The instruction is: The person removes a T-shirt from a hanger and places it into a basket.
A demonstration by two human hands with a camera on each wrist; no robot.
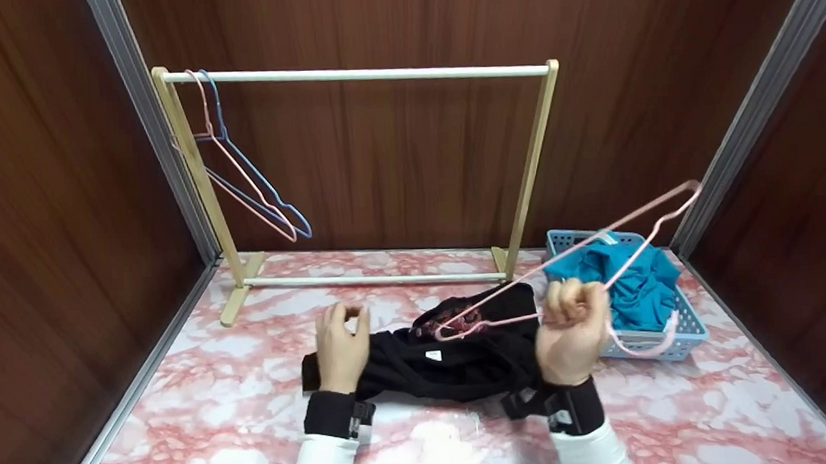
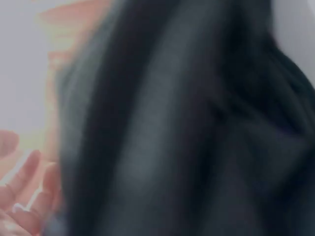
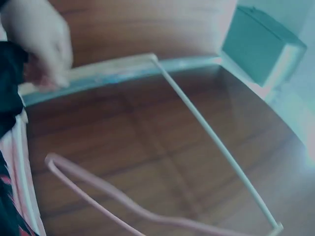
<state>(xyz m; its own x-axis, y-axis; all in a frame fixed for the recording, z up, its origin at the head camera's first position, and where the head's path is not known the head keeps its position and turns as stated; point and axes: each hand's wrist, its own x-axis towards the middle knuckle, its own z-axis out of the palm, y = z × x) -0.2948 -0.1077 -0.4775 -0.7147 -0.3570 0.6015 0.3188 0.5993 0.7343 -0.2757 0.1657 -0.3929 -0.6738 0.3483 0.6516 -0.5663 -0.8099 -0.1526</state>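
My right hand grips a pink hanger near its neck. One end of the hanger slants up to the right, the other reaches left over a black garment, and its hook hangs by the basket. Spread on the table, the garment has a white label and a dark red patterned patch. Over its left part is my left hand, thumb and fingers loosely bent with a gap between them and nothing held. Blurred black cloth fills most of the left wrist view, with the fingers beside it.
Behind stands a wooden rack with a white top bar. At its left end hang a pink hanger and a blue hanger. A light blue basket on the right holds teal cloth. Brown wood panels enclose the table.
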